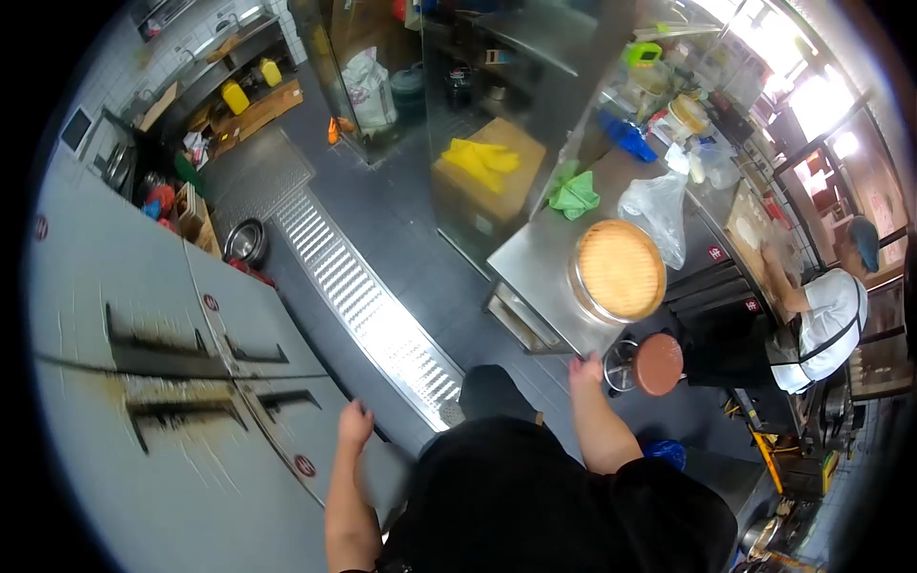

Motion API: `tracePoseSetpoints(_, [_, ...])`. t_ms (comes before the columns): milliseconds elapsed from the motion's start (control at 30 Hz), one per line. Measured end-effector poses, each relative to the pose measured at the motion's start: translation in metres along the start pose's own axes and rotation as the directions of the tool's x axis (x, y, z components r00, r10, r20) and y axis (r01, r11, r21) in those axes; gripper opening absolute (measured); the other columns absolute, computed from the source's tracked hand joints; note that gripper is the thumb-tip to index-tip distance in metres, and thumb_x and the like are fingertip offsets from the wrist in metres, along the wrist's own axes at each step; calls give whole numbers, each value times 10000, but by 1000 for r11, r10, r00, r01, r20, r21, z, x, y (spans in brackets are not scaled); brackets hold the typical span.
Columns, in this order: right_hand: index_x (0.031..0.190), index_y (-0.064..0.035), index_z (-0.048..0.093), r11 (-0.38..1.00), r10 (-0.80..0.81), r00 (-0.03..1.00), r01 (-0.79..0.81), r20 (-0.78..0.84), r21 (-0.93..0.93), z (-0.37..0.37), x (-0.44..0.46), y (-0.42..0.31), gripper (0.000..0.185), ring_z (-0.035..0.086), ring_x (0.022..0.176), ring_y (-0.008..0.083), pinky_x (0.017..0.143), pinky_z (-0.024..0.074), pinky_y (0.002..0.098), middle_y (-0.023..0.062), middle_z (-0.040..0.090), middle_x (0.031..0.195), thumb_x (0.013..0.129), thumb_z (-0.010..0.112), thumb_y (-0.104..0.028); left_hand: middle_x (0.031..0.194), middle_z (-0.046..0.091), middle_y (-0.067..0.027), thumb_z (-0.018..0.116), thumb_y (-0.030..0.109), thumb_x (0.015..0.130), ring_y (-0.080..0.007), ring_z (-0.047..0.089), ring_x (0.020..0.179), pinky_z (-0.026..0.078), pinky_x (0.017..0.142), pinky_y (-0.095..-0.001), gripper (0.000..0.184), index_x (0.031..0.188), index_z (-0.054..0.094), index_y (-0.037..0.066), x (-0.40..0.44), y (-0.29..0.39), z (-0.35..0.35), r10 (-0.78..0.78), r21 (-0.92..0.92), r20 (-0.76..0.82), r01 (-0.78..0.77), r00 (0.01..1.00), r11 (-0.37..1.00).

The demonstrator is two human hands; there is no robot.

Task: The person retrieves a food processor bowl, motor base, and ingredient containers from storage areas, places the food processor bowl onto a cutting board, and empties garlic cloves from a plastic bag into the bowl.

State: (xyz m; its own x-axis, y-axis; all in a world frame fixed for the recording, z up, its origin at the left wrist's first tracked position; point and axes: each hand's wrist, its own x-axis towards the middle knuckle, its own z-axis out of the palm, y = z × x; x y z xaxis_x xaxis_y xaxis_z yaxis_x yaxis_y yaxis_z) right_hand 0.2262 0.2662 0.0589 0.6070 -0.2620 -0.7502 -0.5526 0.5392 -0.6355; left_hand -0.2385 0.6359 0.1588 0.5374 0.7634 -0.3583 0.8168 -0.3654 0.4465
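My left hand [355, 423] hangs beside the grey refrigerator doors, apart from them. Its fingers are curled in, and nothing shows in them. My right hand [586, 370] is by the corner of the steel table [535, 263], its fingertips slightly apart and nothing seen in it; whether it touches the table edge I cannot tell. Nearest to it are a round stool [659, 364] with a brown seat and metal legs, and a round bamboo steamer [622, 271] on the table. A green cloth or bag [574, 195] and a clear plastic bag [654, 205] lie behind the steamer.
A metal drain grate [358, 301] runs along the dark tiled floor. Refrigerators [124, 286] stand at the left. Yellow gloves [480, 162] lie on a cardboard box. A co-worker in a white shirt [829, 320] works at a board on the right. A metal bowl [246, 242] sits farther left.
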Motion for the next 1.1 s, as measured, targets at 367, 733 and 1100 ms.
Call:
tracePoseSetpoints(367, [1264, -146, 518, 990, -127, 991, 129, -39, 51, -4, -29, -1, 411, 553, 988, 260, 784, 524, 397, 62, 555, 1178, 939, 675, -343, 1025, 673, -261, 696, 254, 841, -431, 640, 984, 517, 875, -477, 420, 1164, 638, -8, 226, 3, -63, -35, -87, 48, 40, 998, 995])
tracePoseSetpoints(733, [1105, -79, 680, 486, 716, 686, -625, -132, -611, 280, -153, 149, 332, 658, 888, 242, 819, 558, 410, 88, 681, 965, 944, 650, -368, 1173, 686, -149, 568, 323, 913, -328, 651, 1099, 519, 929, -440, 343, 1135, 681, 88, 262, -209, -68, -91, 293, 457, -54, 885, 955])
tracePoseSetpoints(1100, [1023, -134, 718, 54, 556, 830, 17, 44, -998, 640, -242, 284, 429, 584, 908, 194, 784, 476, 404, 42, 666, 998, 858, 690, -529, 1141, 670, -249, 641, 265, 855, -421, 635, 1062, 498, 937, -505, 366, 1112, 666, 6, 670, -241, -270, 126, 365, 441, -306, 888, 879])
